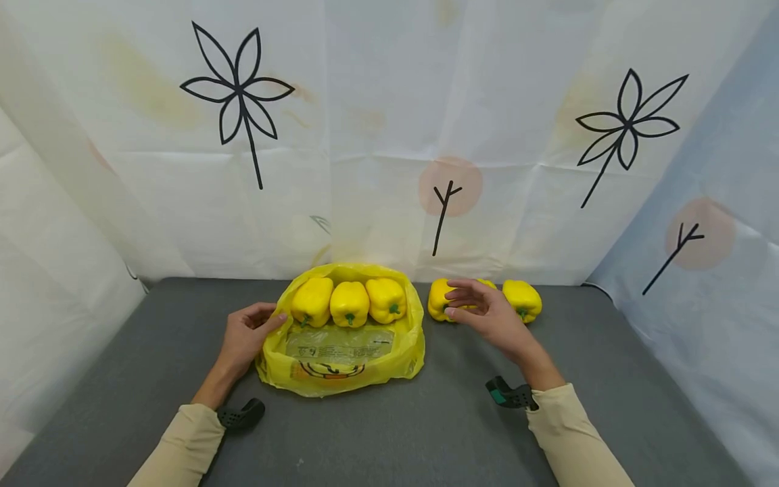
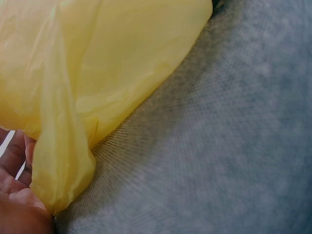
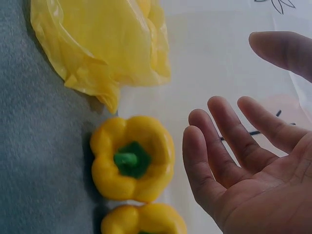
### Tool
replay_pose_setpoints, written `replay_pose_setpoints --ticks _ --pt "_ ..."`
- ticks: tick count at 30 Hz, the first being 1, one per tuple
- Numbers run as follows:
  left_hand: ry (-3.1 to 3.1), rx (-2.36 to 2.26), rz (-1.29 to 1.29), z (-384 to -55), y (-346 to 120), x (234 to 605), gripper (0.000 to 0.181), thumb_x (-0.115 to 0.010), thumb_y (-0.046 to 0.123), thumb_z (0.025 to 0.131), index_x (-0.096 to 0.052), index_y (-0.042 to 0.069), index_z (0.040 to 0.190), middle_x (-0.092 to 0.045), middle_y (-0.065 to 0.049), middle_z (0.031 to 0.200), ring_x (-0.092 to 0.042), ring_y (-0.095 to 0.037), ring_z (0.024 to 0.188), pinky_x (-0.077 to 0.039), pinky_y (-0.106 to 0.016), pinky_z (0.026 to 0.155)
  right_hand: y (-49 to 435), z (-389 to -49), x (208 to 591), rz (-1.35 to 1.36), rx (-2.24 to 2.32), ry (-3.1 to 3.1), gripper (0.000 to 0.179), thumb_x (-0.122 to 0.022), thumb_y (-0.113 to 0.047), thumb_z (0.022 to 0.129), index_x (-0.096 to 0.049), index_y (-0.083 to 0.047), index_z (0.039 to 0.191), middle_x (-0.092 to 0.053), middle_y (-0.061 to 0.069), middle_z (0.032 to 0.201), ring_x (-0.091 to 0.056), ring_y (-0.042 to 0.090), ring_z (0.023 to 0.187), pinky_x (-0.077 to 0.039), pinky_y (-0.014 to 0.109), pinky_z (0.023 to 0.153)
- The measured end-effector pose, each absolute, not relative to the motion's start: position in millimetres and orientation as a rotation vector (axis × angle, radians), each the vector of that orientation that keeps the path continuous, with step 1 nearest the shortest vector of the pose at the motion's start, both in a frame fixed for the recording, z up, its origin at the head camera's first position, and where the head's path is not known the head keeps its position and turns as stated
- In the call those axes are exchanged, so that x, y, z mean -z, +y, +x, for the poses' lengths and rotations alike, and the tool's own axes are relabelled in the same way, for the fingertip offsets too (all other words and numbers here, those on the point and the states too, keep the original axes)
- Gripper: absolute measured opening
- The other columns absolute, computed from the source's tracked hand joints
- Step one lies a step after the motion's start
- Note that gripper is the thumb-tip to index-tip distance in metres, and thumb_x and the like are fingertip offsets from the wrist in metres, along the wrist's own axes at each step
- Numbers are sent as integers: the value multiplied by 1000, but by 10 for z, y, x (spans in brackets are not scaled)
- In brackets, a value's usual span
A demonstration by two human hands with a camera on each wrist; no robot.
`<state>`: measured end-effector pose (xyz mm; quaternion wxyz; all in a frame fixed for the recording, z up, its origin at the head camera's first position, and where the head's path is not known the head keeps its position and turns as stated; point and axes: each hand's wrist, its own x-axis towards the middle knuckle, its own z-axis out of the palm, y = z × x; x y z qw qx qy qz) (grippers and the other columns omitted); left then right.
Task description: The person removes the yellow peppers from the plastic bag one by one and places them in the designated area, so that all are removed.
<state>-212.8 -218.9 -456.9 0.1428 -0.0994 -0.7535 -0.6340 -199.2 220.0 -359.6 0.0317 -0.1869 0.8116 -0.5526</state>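
Observation:
A yellow plastic bag [image 1: 389,368] lies with its mouth spread wide, and inside it three yellow bell peppers [image 1: 349,304] sit in a row along the far side. At the bag's left rim my left hand [image 1: 242,338] grips the plastic, thumb over the edge; the left wrist view shows a gathered fold of the bag [image 2: 66,165] at that hand. My right hand [image 1: 487,314] is held over a second row of three peppers, its fingers apart and nothing in them. The nearest pepper [image 3: 132,158] shows its green stem beside the fingers; the middle one is mostly hidden behind the hand in the head view.
Everything lies on a dark grey tabletop [image 1: 365,439]. Right behind the peppers rises a white cloth backdrop [image 1: 377,135] with leaf and twig drawings. Another cloth wall [image 1: 724,297] stands along the right side.

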Motion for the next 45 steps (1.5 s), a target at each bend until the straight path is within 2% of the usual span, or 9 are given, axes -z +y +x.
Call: replay_pose_setpoints --ticks 9,13,16,21,24,31,36,45 --pt "-2172 1819 -290 -2132 -2182 4553 27 -72 9 96 -70 -10 115 -71 1 96 -65 -9 84 -55 -21 71 2045 -1981 3537 -616 1693 2452 55 -71 -16 97 -49 -4 146 -53 25 139 -52 43 125 -47 49 102" --pt "-2172 1807 -287 -2141 -2178 4540 26 -72 10 96 -71 -9 114 -71 0 96 -65 -9 83 -55 -21 70 1986 -2000 3496 -615 1684 2432 56 -72 -18 97 -50 -6 146 -53 21 141 -49 45 130 -46 50 105" --pt "-2173 1805 -283 -2143 -2178 4531 24 -71 7 96 -71 -9 115 -71 3 96 -64 -9 83 -54 -20 70 1937 -2039 3463 -623 1670 2423 57 -72 -18 96 -49 -7 147 -53 17 142 -48 43 132 -45 51 105" --pt "-2182 1804 -273 -2137 -2189 4533 22 -68 2 97 -70 -9 115 -70 9 96 -64 -8 83 -54 -20 70 1840 -2151 3430 -647 1627 2433 59 -74 -19 95 -49 -8 148 -51 20 144 -49 40 132 -44 51 106" --pt "-2186 1807 -267 -2128 -2198 4538 23 -68 4 97 -70 -9 115 -70 7 96 -64 -8 83 -55 -21 70 1772 -2236 3432 -693 1598 2440 59 -74 -17 95 -49 -7 148 -50 22 145 -50 40 131 -44 51 106" --pt "-2181 1818 -273 -2114 -2208 4541 27 -72 10 96 -70 -10 115 -71 0 96 -64 -9 83 -55 -21 70 1598 -2419 3427 -682 1531 2481 61 -78 -23 92 -52 -12 146 -54 15 143 -53 36 129 -46 51 104" --pt "-2182 1824 -268 -2108 -2202 4537 27 -72 10 96 -70 -10 115 -71 0 97 -65 -8 83 -55 -21 70 1505 -2514 3430 -686 1535 2435 65 -78 -23 92 -50 -9 148 -52 15 145 -51 37 131 -44 53 106" --pt "-2184 1840 -263 -2112 -2193 4535 28 -72 10 96 -70 -10 115 -71 2 97 -65 -9 84 -56 -21 70 1407 -2614 3480 -660 1476 2471 67 -79 -20 91 -49 -5 148 -52 14 144 -51 34 129 -46 50 104"
